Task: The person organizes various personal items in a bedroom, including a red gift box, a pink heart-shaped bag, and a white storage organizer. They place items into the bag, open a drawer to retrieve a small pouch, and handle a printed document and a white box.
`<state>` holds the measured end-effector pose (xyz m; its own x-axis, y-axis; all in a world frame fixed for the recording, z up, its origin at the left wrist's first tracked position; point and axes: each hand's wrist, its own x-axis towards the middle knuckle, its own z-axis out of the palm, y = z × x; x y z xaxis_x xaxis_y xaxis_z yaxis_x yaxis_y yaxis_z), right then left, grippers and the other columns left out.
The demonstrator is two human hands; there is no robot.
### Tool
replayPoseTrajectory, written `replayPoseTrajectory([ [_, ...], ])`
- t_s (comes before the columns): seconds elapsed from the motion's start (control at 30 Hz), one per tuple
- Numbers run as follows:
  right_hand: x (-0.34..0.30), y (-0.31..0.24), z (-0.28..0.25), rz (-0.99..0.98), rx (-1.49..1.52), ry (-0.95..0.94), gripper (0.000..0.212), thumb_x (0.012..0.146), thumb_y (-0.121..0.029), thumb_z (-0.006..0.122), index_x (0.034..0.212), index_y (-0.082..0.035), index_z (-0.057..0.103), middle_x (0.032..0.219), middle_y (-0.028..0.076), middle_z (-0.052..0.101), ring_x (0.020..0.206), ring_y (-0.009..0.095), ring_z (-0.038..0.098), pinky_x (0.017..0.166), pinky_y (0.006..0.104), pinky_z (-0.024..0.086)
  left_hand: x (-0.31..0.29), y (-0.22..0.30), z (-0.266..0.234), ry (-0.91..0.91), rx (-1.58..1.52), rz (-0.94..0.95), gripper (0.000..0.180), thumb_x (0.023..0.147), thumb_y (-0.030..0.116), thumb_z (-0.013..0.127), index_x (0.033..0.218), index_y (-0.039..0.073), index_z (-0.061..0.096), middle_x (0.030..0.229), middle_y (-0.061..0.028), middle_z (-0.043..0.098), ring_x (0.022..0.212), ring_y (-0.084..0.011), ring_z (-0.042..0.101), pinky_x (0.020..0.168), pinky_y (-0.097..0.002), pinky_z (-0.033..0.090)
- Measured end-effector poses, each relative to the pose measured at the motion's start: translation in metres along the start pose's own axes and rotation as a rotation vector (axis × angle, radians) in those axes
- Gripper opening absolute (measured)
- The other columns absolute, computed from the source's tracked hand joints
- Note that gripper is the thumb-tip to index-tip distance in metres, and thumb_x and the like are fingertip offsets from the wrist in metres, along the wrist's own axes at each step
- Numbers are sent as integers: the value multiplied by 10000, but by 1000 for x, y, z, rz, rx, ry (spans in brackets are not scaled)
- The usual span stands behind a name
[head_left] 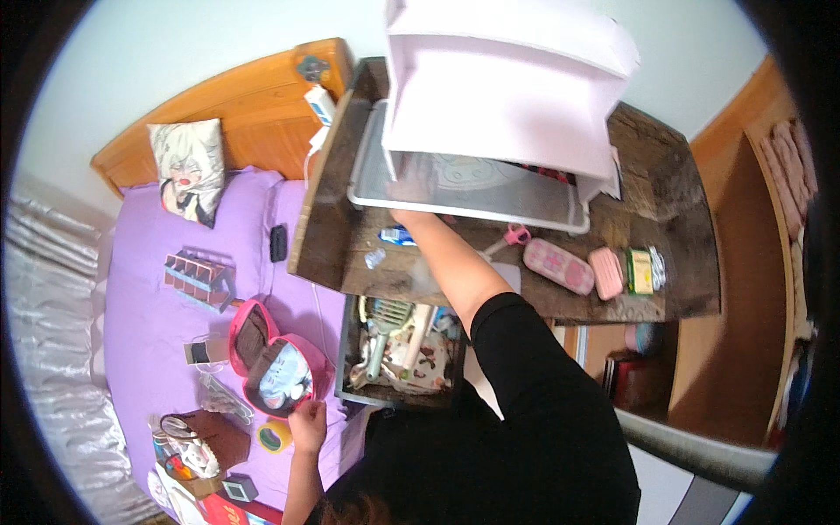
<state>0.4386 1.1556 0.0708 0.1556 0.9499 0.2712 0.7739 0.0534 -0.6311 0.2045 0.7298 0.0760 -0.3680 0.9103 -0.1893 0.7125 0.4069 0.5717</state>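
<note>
My left hand [308, 426] is closed at the near edge of a pink heart-shaped box [320, 378] on the bed. Its lid [252, 328] stands open, and a light-blue pouch-like thing [286, 376] lies inside. My right arm stretches over the desk, and my right hand [411, 185] is under the pale pink shelf [494, 92], over the grey white-rimmed board [372, 171] with a cartoon drawing. Its fingers are blurred and pale, so their grip does not show. A blue-and-white packet [397, 235] lies near that wrist.
Pink-handled scissors [517, 234], a pink pencil case [558, 266], a pink box [605, 273] and a green-yellow pack [641, 272] lie on the wooden desk [682, 227]. An open drawer [350, 394] holds a hairbrush [380, 337]. Tape [274, 436] and a brown basket [223, 437] sit on the bed.
</note>
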Motion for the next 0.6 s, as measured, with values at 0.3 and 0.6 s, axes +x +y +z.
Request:
replayPoseTrajectory([
  [0.3,7,12,13,-187,32,-223,310,842,-161,438,1069,29,530,1080,257,527,992,375,524,880,428,411,-49,3,9,-8,-64,-134,174,767,155,605,747,-16,630,657,-180,613,582,-287,615,575,-356,480],
  [0.6,-51,16,-36,-466,-229,-417,329,809,-157,543,1062,52,531,1085,247,519,978,385,509,842,413,416,-37,14,22,63,-232,-78,117,766,109,602,741,-4,614,623,-164,587,533,-277,580,520,-347,450],
])
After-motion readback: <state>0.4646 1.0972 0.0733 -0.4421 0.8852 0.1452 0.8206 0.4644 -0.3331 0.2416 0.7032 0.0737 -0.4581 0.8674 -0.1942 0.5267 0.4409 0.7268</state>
